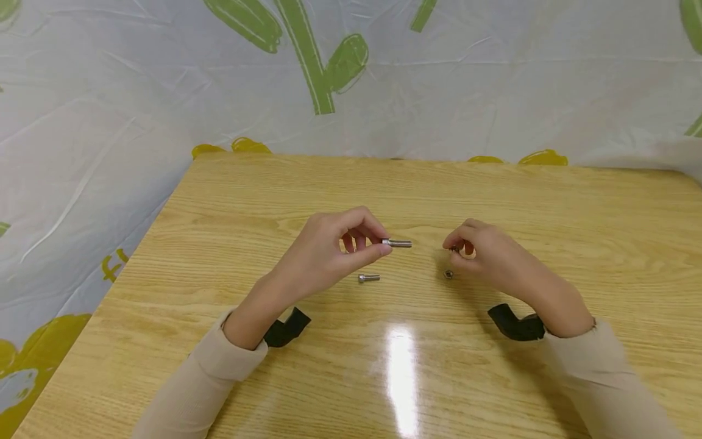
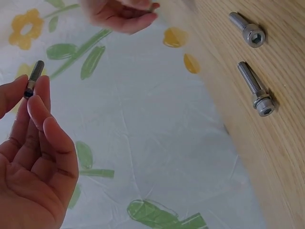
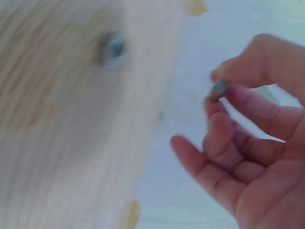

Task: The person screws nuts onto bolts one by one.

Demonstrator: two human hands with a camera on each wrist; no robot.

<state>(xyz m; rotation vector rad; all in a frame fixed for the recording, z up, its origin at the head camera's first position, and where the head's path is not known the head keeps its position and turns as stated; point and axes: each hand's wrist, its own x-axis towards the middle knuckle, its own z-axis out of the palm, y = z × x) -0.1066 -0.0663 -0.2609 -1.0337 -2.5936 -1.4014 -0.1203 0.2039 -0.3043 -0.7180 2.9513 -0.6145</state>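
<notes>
left hand [image 1: 326, 244] raised over bench [image 1: 329, 378], fingers pinching bolt [image 1: 400, 244] by head end, bolt pointing toward right hand [image 1: 490, 253]; right hand angled inward, fingers pinching small nut [image 3: 219, 89], second nut [image 1: 448, 274] on bench nearby.

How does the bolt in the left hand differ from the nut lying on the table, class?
The bolt is long and rodlike; the nut is short and ring-shaped. The bolt is pinched in the left hand; the nut lies on the table. Both look like silvery metal.
</notes>
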